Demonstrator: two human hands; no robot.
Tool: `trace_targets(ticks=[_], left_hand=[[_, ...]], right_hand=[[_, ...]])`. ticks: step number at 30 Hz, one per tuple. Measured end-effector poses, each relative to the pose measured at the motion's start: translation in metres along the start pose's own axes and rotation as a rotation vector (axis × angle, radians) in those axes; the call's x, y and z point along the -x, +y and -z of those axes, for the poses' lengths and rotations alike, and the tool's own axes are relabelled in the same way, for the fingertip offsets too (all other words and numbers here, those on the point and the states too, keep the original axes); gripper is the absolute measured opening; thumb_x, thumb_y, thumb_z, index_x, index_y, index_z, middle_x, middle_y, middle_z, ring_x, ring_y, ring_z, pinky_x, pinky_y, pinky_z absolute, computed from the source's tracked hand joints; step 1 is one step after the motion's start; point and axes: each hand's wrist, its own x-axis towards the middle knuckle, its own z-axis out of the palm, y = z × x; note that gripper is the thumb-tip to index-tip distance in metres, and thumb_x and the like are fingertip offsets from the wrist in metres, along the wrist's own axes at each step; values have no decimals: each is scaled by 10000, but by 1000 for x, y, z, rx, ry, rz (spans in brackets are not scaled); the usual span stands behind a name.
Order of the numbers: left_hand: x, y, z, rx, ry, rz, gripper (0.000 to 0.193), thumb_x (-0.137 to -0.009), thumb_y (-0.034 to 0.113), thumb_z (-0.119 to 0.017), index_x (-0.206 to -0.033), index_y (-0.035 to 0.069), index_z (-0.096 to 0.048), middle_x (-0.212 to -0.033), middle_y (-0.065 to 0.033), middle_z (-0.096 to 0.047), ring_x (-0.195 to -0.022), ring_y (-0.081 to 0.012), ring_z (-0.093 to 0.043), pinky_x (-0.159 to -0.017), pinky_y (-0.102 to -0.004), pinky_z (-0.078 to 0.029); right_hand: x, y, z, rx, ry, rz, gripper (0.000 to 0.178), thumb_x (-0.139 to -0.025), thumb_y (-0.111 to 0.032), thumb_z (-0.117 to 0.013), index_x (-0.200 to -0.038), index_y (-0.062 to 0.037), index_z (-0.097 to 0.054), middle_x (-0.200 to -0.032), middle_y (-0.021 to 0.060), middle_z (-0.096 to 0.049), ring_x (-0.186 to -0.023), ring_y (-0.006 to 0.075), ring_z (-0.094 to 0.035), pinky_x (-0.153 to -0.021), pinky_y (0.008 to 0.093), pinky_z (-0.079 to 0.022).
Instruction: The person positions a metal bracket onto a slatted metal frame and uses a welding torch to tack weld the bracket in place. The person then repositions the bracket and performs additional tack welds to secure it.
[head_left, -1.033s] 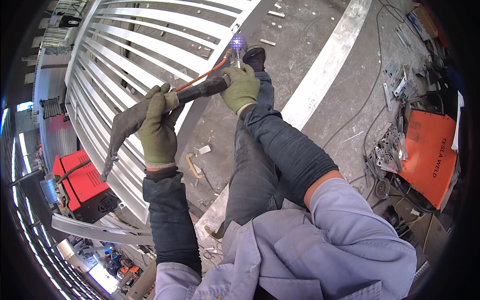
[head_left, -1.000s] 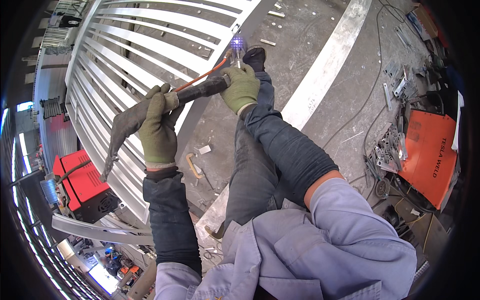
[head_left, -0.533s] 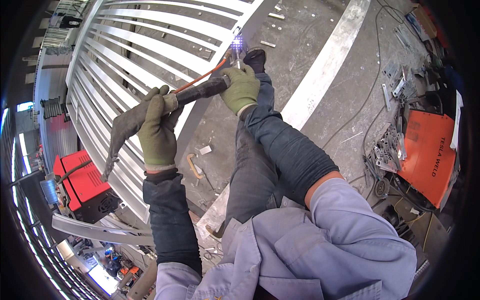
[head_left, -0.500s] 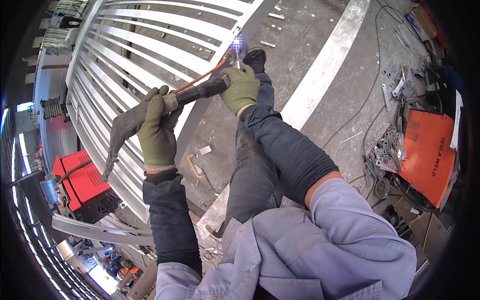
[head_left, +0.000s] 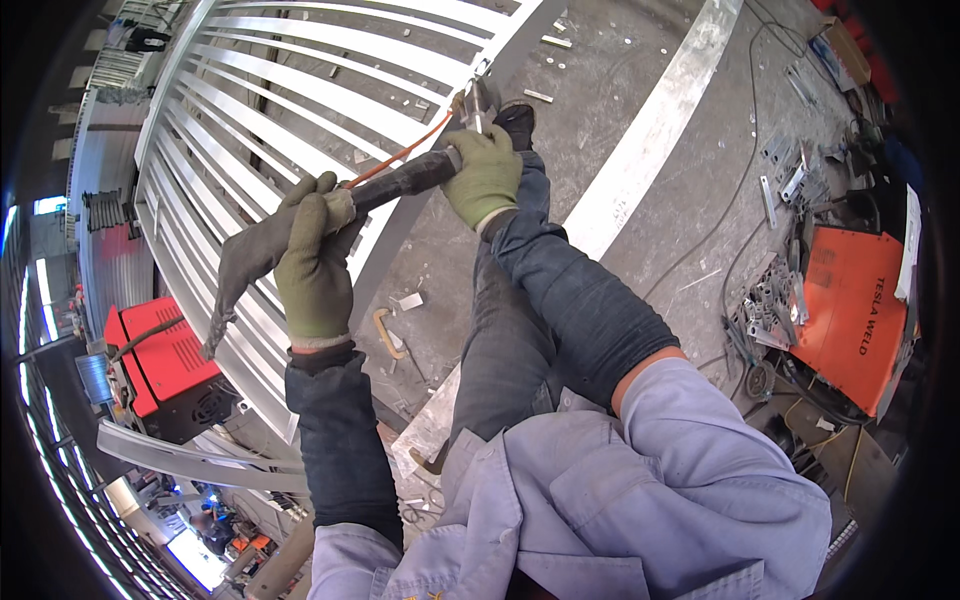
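My left hand (head_left: 315,265), in a green work glove, is wrapped round the dark sleeved cable at the rear of a welding torch (head_left: 408,180). Farther forward, my right hand (head_left: 485,178), gloved alike, grips the torch close to its head. The metal tip points away from me and meets, or nearly meets, the corner of a large white slatted metal panel (head_left: 345,40); the exact contact is too small to make out. No light shows at the tip. A thin orange hose (head_left: 405,153) runs beside the torch.
A red machine (head_left: 165,350) stands at the left beyond the panel, an orange one (head_left: 850,310) at the right beside piled metal brackets (head_left: 775,305). A long pale metal strip (head_left: 640,150) lies on the floor. A clamp (head_left: 388,335) lies near my legs. Cables cross the floor.
The bright bluish light at the torch tip has gone out. Both hands keep their grip almost unmoved; the view has shifted slightly.
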Motion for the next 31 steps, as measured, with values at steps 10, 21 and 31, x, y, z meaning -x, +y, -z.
trace_targets(ticks=[10, 21, 31], left_hand=[[90, 95, 73, 382, 204, -9, 454, -1135, 192, -616, -1534, -11, -540, -1480, -192, -659, -1389, -301, -638, -1172, -533, -563], [146, 160, 76, 542, 292, 71, 436, -1150, 205, -571, -1540, 14, -531, -1492, -171, -663, -1360, -308, -663, -1162, -581, -560], [197, 169, 113, 149, 424, -93, 412, -1108, 139, -642, -1498, 9, -610, -1478, -140, -675, -1405, -285, -628, -1173, -580, -540]], right_hand=[[28, -60, 141, -250, -121, 337, 662, -881, -310, -854, -1442, -18, -659, -1456, 202, -676, -1328, 365, -658, -1135, 461, -530], [149, 121, 296, 196, -349, -245, 651, -961, -425, -776, -1413, 31, -666, -1390, 284, -697, -1302, 447, -660, -1117, 495, -514], [137, 85, 244, -96, -689, -331, 628, -976, -425, -758, -1380, 51, -690, -1391, 276, -713, -1264, 413, -701, -1148, 510, -505]])
